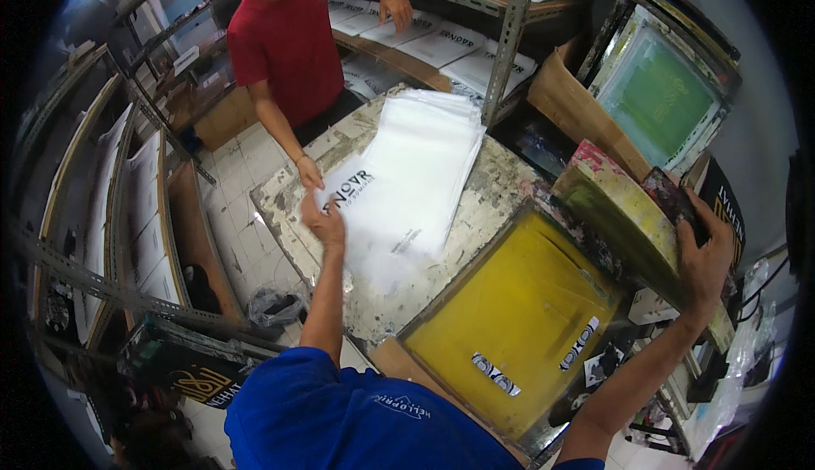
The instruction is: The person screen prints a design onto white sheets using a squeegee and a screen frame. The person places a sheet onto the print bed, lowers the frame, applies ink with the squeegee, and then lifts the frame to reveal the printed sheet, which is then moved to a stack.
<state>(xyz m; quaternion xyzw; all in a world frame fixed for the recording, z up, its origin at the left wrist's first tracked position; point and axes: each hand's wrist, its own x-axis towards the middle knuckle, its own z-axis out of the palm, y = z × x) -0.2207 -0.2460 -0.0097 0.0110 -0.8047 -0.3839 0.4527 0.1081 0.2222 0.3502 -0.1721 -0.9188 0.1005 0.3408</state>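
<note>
My left hand [324, 219] is closed on the edge of a thin white sheet [361, 230] with dark print, blurred along its near side. A co-worker's hand [307, 171] reaches to the same edge, just beyond my fingers. The sheet overlaps a stack of white sheets [433, 147] on the stained worktable [340, 296]. At the right, my right hand [709, 249] grips the dark upper part of a long ink-stained block that looks like a squeegee [624, 207]. This stands tilted beside a yellow printing screen [509, 300]; its lower edge is partly hidden.
Across the table stands a co-worker in a red shirt [289, 54]. Shelves with printed white sheets [441, 41] line the back, and more racks [140, 207] stand at the left. A green printing screen [658, 96] leans at the back right, behind cardboard [577, 101]. A metal post [509, 45] rises behind the table.
</note>
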